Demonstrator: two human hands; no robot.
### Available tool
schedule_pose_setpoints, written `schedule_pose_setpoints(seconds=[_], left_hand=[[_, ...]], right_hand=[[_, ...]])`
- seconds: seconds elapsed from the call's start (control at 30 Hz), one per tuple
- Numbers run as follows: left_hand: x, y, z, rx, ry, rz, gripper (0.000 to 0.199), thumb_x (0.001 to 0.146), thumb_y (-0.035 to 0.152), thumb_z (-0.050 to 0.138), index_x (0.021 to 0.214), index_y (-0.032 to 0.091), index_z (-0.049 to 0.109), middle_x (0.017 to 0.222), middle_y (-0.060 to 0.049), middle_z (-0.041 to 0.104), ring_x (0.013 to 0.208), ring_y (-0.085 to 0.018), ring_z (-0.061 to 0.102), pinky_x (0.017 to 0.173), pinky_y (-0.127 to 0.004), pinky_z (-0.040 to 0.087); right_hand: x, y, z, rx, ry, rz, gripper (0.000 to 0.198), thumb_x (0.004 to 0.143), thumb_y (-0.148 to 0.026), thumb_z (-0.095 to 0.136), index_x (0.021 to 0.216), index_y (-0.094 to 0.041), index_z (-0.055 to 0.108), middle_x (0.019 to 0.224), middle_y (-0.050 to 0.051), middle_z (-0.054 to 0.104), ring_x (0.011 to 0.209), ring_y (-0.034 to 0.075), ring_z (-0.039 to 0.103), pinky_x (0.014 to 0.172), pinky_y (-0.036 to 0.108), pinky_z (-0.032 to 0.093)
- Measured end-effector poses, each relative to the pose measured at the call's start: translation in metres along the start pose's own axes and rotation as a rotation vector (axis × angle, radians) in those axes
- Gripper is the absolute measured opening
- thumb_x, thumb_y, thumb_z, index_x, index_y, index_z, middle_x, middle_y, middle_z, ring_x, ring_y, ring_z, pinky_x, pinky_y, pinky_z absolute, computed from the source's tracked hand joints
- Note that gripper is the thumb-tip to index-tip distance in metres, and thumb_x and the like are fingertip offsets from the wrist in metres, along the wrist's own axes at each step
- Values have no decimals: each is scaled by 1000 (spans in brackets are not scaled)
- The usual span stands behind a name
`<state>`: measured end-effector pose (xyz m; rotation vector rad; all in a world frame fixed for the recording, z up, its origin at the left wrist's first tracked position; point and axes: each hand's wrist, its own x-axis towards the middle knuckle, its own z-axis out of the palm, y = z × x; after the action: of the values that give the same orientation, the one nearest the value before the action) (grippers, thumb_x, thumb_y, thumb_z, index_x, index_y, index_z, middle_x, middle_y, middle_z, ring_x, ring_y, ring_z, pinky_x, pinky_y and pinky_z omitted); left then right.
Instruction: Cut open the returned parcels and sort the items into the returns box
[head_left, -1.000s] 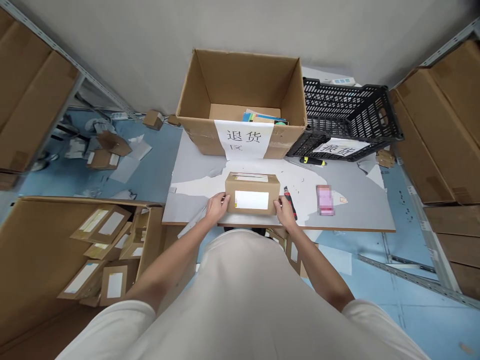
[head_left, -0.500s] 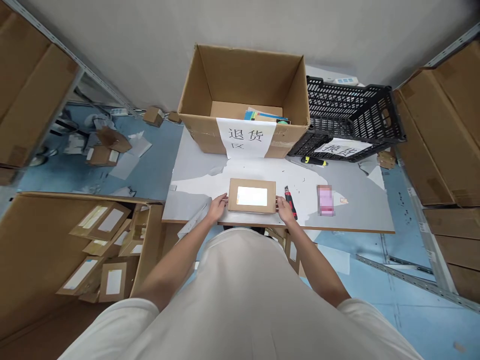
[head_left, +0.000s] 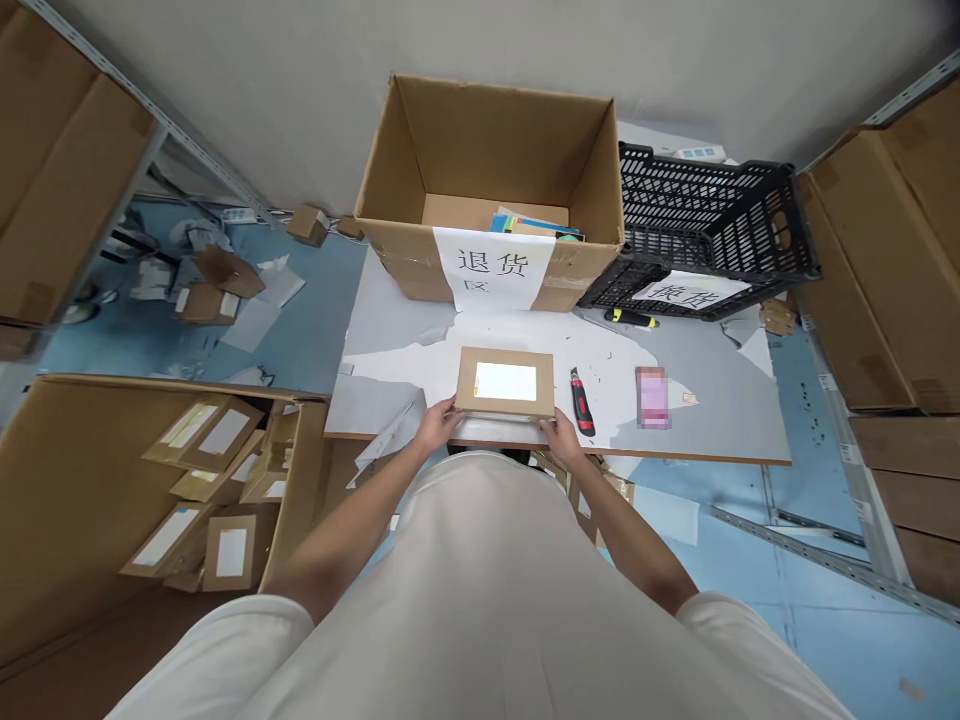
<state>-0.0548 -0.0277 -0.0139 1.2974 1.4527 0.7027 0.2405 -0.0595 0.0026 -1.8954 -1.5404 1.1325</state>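
A small flat cardboard box (head_left: pixel 469 375) with a white label (head_left: pixel 505 381) on top is at the front of the table, straight ahead of me. My left hand (head_left: pixel 439 424) grips its near left corner. At the near right corner, the fingers of my right hand (head_left: pixel 561 436) curl around the box edge; their tips are partly hidden. Just right of the box lies a red and black utility knife (head_left: pixel 582 403), touched by neither hand. A blurred-out pink item (head_left: pixel 652 398) lies farther right.
A large open carton (head_left: pixel 405 262) with a paper sign and a few flat items stands behind, beside a black plastic crate (head_left: pixel 780 260). A yellow and black cutter (head_left: pixel 631 318) lies before the crate. Left, a big carton (head_left: pixel 311 460) holds several labelled boxes. Shelves flank both sides.
Both hands have shifted from the box's sides to its near corners. The near side of the box now shows more. The camera view has shifted slightly.
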Motion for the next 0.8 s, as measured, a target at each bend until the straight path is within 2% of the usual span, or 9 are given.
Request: schedule_pose_setpoints(seconds=[0.13,0.23,0.37,0.53,0.63,0.73,0.8], left_hand=[[3,33,-10,208,127,60,46,82,51,52,99,14,71,91,-9,68,77,-19,62,76,-32,50],[11,52,-8,311,165,42,44,85,50,47,89,14,73,83,-8,69,76,-19,61,76,-31,47],[23,61,-1,308,197,-30,43,85,50,48,89,15,73,86,-8,71,80,-20,62,76,-30,45],[30,49,-2,183,199,-94,43,84,50,48,89,15,73,88,-8,72,85,-23,64,77,-31,48],[24,29,-5,-18,194,-113,43,86,42,42,107,14,68,106,-11,69,92,-22,65,82,-34,50],[12,8,-4,-138,139,-125,51,77,32,53,124,15,58,124,-13,61,105,-23,63,93,-39,48],[3,0,0,-147,49,-109,59,69,31,62,125,15,57,127,-13,60,114,-26,58,99,-41,44]], right_hand=[[6,-27,-24,-139,106,-69,38,92,-45,35,93,-17,60,94,11,65,85,23,59,77,34,45],[18,-41,-34,-219,119,-21,45,93,-50,30,83,-18,60,86,12,65,81,24,59,73,32,42],[34,-43,-36,-139,53,58,47,91,-54,33,84,-18,61,79,10,66,74,21,60,66,29,42],[41,-33,-37,-5,25,119,49,88,-57,36,91,-16,63,82,10,67,73,20,60,62,29,45],[36,-19,-36,155,27,161,51,89,-53,32,103,-15,63,92,11,67,75,19,61,66,31,50],[25,-1,-30,223,14,139,45,85,-39,43,122,-17,56,116,13,62,91,20,63,80,35,51],[18,8,-24,191,-44,75,52,79,-29,52,130,-20,50,129,13,56,105,22,61,88,38,49]])
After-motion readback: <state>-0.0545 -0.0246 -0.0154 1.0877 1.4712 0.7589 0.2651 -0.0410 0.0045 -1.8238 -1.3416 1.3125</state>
